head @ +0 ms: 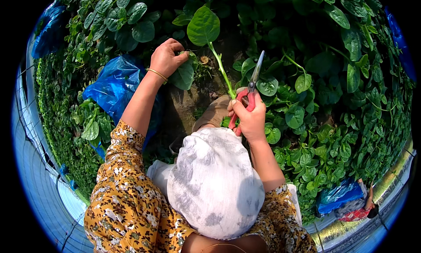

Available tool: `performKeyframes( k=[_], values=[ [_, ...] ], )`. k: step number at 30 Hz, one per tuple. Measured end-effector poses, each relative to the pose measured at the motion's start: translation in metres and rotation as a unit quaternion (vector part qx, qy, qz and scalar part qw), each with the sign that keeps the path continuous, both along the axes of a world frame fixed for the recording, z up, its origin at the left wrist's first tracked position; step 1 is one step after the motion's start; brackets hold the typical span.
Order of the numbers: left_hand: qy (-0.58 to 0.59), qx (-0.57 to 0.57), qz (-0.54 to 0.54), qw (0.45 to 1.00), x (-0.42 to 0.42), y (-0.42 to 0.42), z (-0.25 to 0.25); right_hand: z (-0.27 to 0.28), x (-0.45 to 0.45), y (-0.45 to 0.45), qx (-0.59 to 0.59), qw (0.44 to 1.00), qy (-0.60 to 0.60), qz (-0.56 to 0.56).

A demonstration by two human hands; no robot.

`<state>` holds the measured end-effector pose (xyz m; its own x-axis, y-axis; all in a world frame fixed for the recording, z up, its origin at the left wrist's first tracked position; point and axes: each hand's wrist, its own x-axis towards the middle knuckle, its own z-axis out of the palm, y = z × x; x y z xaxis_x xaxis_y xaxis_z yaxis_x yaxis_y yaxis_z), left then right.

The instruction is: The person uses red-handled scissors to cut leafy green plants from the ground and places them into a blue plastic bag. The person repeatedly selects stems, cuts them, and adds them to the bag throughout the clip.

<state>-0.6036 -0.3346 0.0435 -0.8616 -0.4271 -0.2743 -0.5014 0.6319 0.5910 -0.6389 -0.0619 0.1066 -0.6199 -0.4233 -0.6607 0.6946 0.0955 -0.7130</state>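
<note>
My right hand [251,113] holds garden snips [251,101] with red handles. Their slim metal blades are together and point up and away from me. Between thumb and fingers of the same hand is the lower end of a thick green stem [221,63], with one broad leaf [204,26] at its top. My left hand [170,57], a bangle on its wrist, has its fingers curled around green leaves [184,76] over bare soil; the fingertips are partly hidden. A blue plastic bag [116,85], crumpled at the top, stands beside my left forearm.
Dense leafy plants [306,121] surround me. My brown shoe [213,113] rests on soil [182,105] below my hands. More blue plastic [49,32] shows at far left and far right [399,44]. At lower right a person [357,213] is beside a blue-covered container [340,195].
</note>
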Motion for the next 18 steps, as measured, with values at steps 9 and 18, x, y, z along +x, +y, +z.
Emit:
performKeyframes(
  k=[9,18],
  values=[
    [0.042,-0.214,-0.185,0.958,-0.013,0.031,0.025,0.002,0.007,0.007,0.1,0.972,0.169,0.129],
    [0.11,0.025,0.105,0.988,0.025,-0.019,0.053,0.058,0.003,0.039,-0.056,0.993,0.092,0.044]
  ],
)
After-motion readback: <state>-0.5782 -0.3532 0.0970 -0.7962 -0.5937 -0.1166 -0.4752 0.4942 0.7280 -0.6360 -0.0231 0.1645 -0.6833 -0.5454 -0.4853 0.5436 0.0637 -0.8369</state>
